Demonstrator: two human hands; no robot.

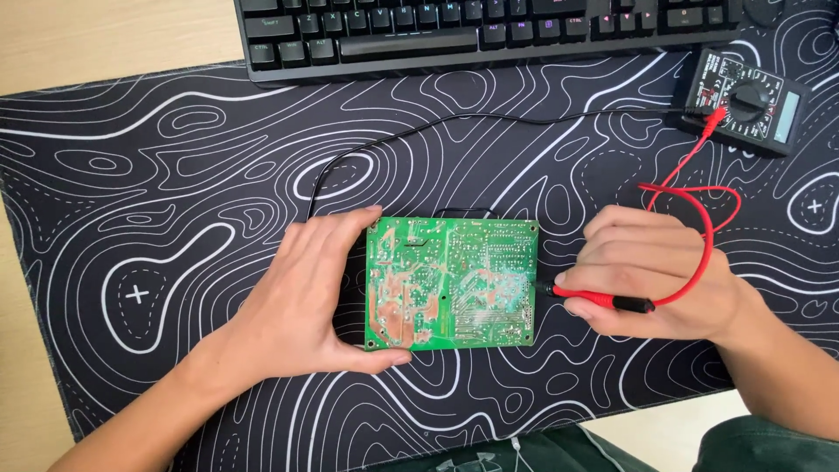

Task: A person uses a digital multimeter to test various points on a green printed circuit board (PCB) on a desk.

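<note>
Looking down from the head view, your left hand clamps the left edge of the green circuit board, thumb and forefinger pinching its corners, mid-mat. Your right hand has its fingers closed on the red probe, whose tip touches the board's right edge. Near the desk mat's far right corner sits the multimeter; the keyboard lies along its far edge. A black lead curves behind the board.
</note>
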